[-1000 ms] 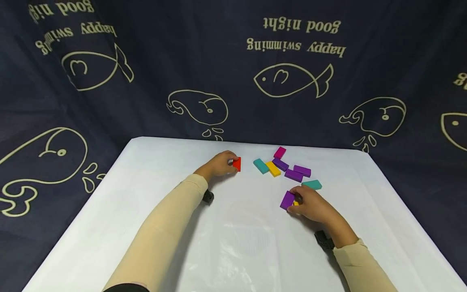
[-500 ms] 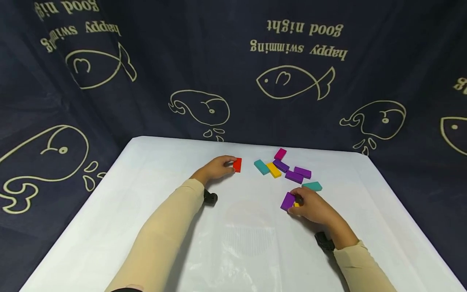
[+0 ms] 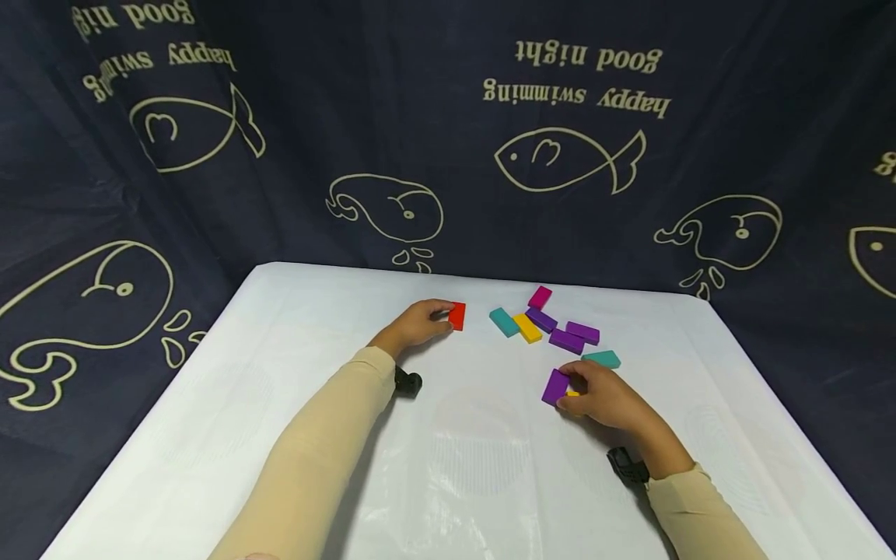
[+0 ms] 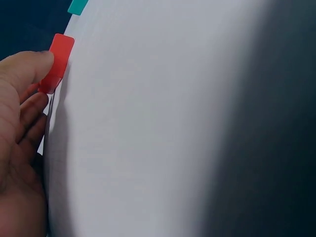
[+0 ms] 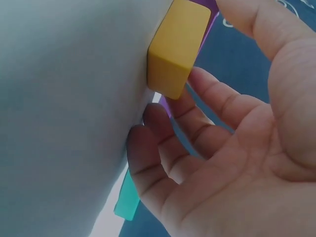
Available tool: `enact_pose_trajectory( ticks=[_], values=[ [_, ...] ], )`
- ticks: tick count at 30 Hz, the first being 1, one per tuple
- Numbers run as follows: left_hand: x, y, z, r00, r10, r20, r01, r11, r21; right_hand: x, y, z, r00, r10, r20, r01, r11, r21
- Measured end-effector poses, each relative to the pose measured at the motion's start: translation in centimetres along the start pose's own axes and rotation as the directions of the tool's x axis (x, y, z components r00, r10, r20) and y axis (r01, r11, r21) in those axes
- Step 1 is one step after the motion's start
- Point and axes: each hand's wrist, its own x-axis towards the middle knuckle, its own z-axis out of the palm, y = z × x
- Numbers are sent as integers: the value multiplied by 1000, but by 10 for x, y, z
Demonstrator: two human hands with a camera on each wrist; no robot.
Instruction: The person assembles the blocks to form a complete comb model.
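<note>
My left hand (image 3: 418,323) pinches a red block (image 3: 457,316) between thumb and fingers near the far side of the table; the left wrist view shows the thumb on that red block (image 4: 60,57). To the right and nearer, my right hand (image 3: 603,397) pinches a purple block (image 3: 556,386) at its two ends. Directly by the purple block is a yellow block (image 3: 574,393), mostly covered by the hand in the head view. Seen from the right wrist, the yellow block (image 5: 175,49) sits in front of the purple one, near the fingertips.
Loose blocks lie between and beyond the hands: teal (image 3: 504,321), yellow (image 3: 528,327), magenta (image 3: 540,297) and several purple (image 3: 567,341). Another teal block (image 3: 602,359) lies just beyond my right hand. A dark printed cloth (image 3: 448,140) rises behind the white table (image 3: 476,451).
The back of my left hand has sunk slightly, with the red block staying in place. My right hand keeps its grip on the purple block. The head view has shifted a little.
</note>
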Motion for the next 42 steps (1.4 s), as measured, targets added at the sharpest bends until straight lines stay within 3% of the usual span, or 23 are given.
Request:
enact_pose_trajectory(
  ticks=[10,19,30,42],
  values=[
    [-1,1,-2,1000,22,3,-22,1000,0,6,4,-4,1000,-18,-7,18,1000,-5],
    [-1,-2,-1,1000,31,-1,-31,1000,3,16,-13,-8,999,-52,-3,52,998,33],
    [-1,-4,-1,1000,26,-12,-26,1000,3,47,-46,3,987,-162,-4,161,980,119],
    [-4,3,-1,999,36,-12,-36,999,-4,87,-73,30,981,-190,47,169,945,279]
  ],
)
